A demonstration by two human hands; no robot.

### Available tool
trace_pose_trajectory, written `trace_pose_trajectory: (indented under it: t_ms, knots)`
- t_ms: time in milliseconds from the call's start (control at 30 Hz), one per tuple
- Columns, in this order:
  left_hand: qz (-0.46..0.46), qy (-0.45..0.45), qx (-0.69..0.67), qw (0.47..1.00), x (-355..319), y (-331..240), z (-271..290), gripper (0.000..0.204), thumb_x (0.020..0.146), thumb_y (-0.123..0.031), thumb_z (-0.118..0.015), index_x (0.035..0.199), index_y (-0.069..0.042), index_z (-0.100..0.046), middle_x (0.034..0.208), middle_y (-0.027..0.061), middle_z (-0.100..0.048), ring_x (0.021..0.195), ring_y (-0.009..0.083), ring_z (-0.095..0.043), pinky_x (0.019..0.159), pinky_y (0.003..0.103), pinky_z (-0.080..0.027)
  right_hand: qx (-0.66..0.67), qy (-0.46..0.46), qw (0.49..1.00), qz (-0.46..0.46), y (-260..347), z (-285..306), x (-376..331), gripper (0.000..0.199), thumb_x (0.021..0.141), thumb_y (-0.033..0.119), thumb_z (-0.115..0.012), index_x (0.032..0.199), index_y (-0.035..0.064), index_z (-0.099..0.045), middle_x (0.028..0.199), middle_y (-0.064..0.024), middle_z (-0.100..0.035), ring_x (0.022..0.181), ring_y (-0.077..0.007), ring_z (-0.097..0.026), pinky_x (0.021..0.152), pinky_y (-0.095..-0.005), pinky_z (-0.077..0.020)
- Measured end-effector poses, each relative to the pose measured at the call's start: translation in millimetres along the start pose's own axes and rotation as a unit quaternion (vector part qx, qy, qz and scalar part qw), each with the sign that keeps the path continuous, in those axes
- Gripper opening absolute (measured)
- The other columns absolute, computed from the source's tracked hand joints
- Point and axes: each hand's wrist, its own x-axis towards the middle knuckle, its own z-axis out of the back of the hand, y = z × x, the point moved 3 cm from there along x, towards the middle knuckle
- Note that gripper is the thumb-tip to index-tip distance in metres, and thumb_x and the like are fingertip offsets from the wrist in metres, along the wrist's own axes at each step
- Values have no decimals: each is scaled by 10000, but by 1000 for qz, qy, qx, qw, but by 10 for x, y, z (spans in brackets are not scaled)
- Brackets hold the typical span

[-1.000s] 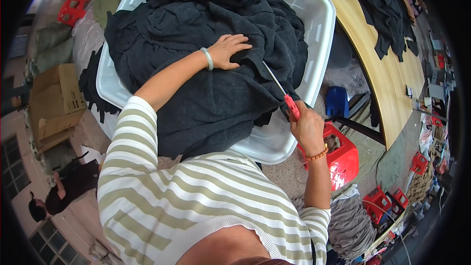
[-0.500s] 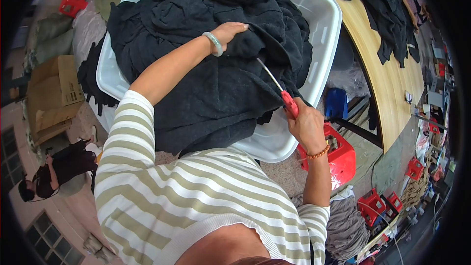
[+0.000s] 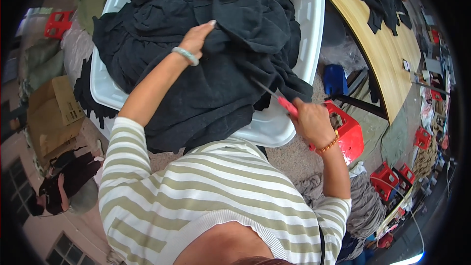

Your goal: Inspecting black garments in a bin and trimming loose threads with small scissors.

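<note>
A heap of black cloth point(image 3: 196, 93) fills and spills over the near side of a white plastic tub point(image 3: 306, 61). My left hand point(image 3: 196, 38), with a pale bangle at the wrist, is closed on a fold of the cloth near the heap's middle. In my right hand point(image 3: 314, 123) is a red-handled tool point(image 3: 287, 105) with a thin metal blade, its tip pointing up and left against the cloth. Whether it is a pair of scissors seen edge-on I cannot tell. My right fingers wrap round the handle.
A red plastic stool point(image 3: 351, 137) stands right of the tub, near a blue dustpan-like piece point(image 3: 335, 79). A wooden table point(image 3: 392, 64) bearing black garments is at the right. Left are a cardboard box point(image 3: 56, 115) and a person in dark clothes point(image 3: 71, 176).
My left hand has moved left with the fold of cloth. The right hand has shifted slightly right and down, tool still in it. The whole view has also shifted.
</note>
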Motion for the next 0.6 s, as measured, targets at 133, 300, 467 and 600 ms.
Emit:
trace_pose_trajectory:
  t_ms: [133,300,467,600]
  knots:
    - [-83,67,161,981,-582,-458,-78,253,910,-187,-635,1077,0,-604,988,25,-624,877,77,-581,792,217,-459,-153,10,988,32,-159,-631,-430,173,855,220,-573,799,70,-636,643,-102,-644,605,-262,-651,548,-387,-496]
    - [-261,70,436,859,-1984,-1007,-303,486,747,-228,-710,1114,59,-571,953,60,-631,896,161,-582,840,288,-457,-173,38,982,68,100,-1228,165,129,831,147,-549,848,61,-644,718,-99,-675,696,-245,-665,583,-350,-493]
    - [-370,-95,229,895,-3752,-1398,1070,589,611,-290,-785,1026,18,-502,896,77,-546,833,196,-560,779,331,-470,-195,144,969,37,37,-1617,742,184,856,183,-550,940,98,-691,851,-70,-712,816,-219,-691,670,-330,-509]
    - [-364,-288,224,857,-4633,-1439,2091,614,854,-173,-603,1381,42,-373,1332,253,-479,1222,350,-505,1040,440,-414,-244,185,951,53,-9,-1836,920,210,871,222,-563,979,165,-734,984,-37,-719,895,-195,-695,671,-331,-524]
